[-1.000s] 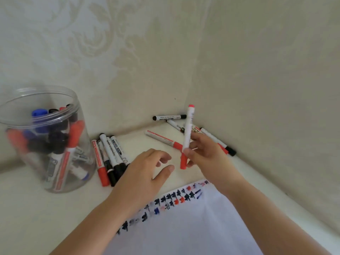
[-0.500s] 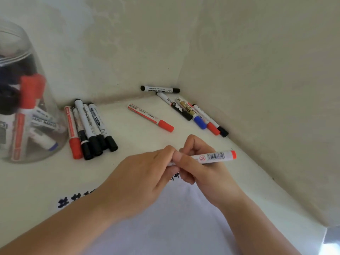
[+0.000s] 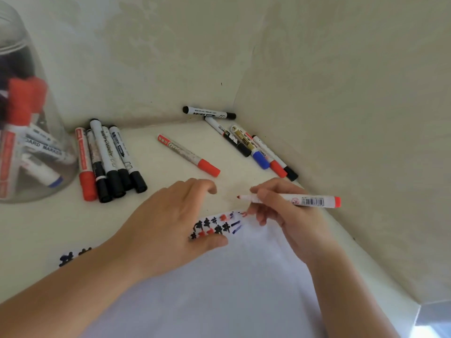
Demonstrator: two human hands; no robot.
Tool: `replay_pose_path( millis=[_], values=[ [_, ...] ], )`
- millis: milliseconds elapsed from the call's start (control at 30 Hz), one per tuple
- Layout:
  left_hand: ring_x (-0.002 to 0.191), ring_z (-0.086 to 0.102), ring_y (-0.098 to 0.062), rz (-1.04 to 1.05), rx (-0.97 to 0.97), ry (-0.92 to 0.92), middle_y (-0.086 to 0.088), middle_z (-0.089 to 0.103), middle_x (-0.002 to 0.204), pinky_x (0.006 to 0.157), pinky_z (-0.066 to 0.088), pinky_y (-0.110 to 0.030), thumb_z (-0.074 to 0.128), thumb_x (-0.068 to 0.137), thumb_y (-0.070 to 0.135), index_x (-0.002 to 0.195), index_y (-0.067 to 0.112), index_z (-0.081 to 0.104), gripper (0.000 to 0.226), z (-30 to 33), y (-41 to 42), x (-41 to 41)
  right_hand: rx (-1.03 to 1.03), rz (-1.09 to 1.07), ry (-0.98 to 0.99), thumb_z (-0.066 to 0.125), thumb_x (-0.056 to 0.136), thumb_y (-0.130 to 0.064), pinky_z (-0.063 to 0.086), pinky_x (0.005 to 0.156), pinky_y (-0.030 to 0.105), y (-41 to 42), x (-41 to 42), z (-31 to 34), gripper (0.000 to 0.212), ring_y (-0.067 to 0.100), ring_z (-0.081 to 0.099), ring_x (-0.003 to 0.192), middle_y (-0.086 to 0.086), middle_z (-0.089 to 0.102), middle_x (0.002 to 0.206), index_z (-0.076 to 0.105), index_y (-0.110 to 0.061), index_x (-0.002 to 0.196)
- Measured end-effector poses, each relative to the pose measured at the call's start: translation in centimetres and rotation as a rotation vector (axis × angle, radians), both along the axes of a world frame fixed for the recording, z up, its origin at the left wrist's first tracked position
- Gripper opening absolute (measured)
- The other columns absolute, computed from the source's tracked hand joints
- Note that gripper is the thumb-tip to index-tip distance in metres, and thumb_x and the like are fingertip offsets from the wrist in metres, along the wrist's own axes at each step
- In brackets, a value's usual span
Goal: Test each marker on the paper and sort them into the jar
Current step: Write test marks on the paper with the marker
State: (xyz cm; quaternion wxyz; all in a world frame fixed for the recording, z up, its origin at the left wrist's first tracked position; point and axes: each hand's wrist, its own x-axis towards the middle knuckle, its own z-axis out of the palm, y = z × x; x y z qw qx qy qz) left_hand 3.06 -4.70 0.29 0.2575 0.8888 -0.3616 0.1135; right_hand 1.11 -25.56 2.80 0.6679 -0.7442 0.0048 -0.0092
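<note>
Our right hand (image 3: 288,215) pinches a slim white marker with a red end plug (image 3: 305,200) between thumb and fingers (image 3: 264,195), its bare red tip pointing left, just above the far edge of the white sheet of paper (image 3: 231,276). We judge it held low and nearly level so the tip can drop straight onto the row of red, black and blue test marks (image 3: 217,226) along that edge. Our left hand (image 3: 170,223) lies flat on the paper with fingers loosely curled and thumb spread, probably to keep the sheet from sliding (whether the cap sits under that palm we cannot tell). The clear plastic jar (image 3: 29,142) stands at the worktop's far left edge, already holding several markers. Just beside it lies a cluster of red and black capped markers (image 3: 109,162), a lone red-capped marker (image 3: 189,156) rests mid-worktop, and more are heaped in the far right corner (image 3: 246,142), presumably awaiting testing.
</note>
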Motion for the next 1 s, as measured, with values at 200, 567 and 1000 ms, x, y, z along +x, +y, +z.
replay_pose_path(
  millis=[200, 567, 1000],
  values=[
    [0.076, 0.05, -0.014, -0.019, 0.151, -0.006, 0.006, 0.051, 0.093, 0.065, 0.042, -0.027, 0.053, 0.071, 0.06, 0.105, 0.023, 0.054, 0.05, -1.1, -0.1, 0.4, -0.257, -0.172, 0.105, 0.068, 0.075, -0.012, 0.03, 0.04, 0.015, 0.2, 0.8, -1.6, 0.031, 0.002, 0.043, 0.042, -0.013, 0.054, 0.047, 0.048, -0.025, 0.055],
    [0.081, 0.045, -0.013, 0.006, 0.181, 0.055, 0.008, 0.048, 0.095, 0.071, 0.036, -0.027, 0.038, 0.074, 0.067, 0.106, 0.028, 0.057, 0.053, -1.8, 0.1, 0.5, -0.347, -0.238, 0.024, 0.056, 0.074, -0.003, 0.024, 0.038, 0.014, 0.9, 1.0, -2.9, 0.033, 0.006, 0.03, 0.044, 0.001, 0.046, 0.05, 0.033, -0.013, 0.052],
    [0.088, 0.042, -0.012, 0.009, 0.165, 0.085, 0.009, 0.045, 0.096, 0.073, 0.033, -0.028, 0.034, 0.072, 0.07, 0.105, 0.031, 0.056, 0.056, -1.5, 0.0, 0.5, -0.408, -0.232, -0.014, 0.057, 0.073, -0.002, 0.024, 0.04, 0.017, 0.8, 1.0, -3.1, 0.033, 0.011, 0.033, 0.05, 0.01, 0.042, 0.057, 0.032, -0.011, 0.054]
  ],
)
